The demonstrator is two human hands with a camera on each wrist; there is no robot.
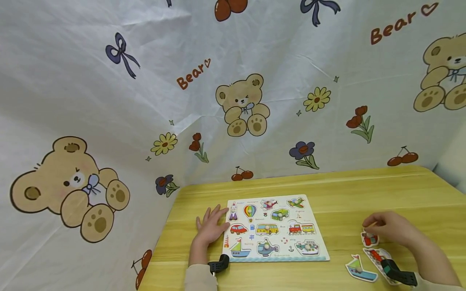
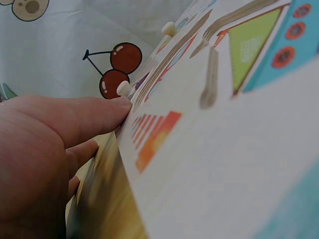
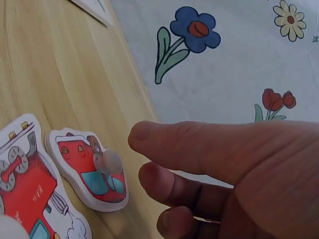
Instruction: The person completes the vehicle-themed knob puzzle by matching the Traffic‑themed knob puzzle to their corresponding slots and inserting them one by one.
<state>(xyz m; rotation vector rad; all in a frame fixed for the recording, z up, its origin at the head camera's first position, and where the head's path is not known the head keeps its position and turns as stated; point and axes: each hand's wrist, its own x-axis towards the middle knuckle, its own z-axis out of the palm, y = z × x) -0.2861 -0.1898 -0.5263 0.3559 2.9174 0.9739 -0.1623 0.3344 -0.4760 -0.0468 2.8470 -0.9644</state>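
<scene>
A white wooden puzzle board (image 1: 251,242) with printed vehicles lies on the table. My left hand (image 1: 210,227) rests at its left edge; in the left wrist view the thumb (image 2: 94,115) touches the board's edge, the fingers reaching alongside. My right hand (image 1: 395,229) hovers by a red car piece (image 3: 94,174), fingers loosely bent. In the right wrist view a gap separates the fingertips (image 3: 142,134) from its white knob (image 3: 109,162). A train piece (image 3: 30,184) lies beside the car piece, partly hidden by the wrist camera in the head view. Nearby is a sailboat piece (image 1: 360,268).
The wooden table (image 1: 346,194) carries the board in the middle and the loose pieces at right. Knobbed pieces such as the bus (image 1: 267,229) and ship (image 1: 307,247) sit in the board. A white bear-print cloth (image 1: 276,153) hangs behind and at left.
</scene>
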